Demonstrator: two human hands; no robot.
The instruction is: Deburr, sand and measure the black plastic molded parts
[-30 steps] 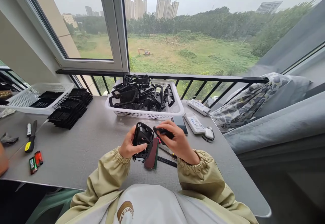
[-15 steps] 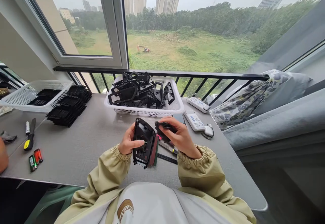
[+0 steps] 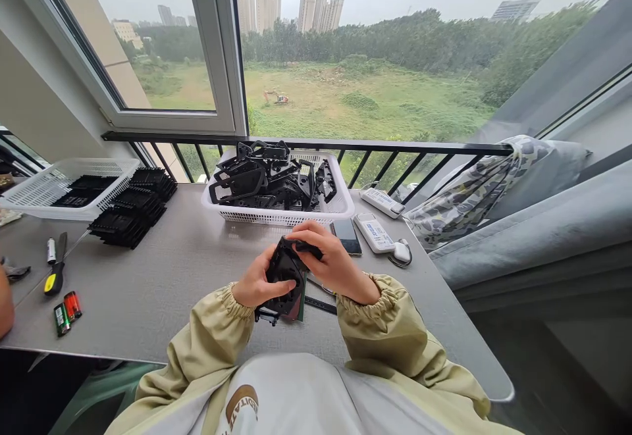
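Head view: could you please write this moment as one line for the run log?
left hand: black plastic housing | right hand: small black part | nearby: phone

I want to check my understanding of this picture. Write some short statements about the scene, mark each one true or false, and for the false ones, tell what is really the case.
1. The left hand grips a black plastic housing. True.
2. The right hand is empty. False: it holds a small black piece against the housing.
3. The smartphone lies inside the white plastic basket. False: it lies on the grey desk, in front of the basket.
4. A yellow-handled screwdriver lies on the desk, to the left of the hands. True.
5. An excavator stands on the field outside the window. True.
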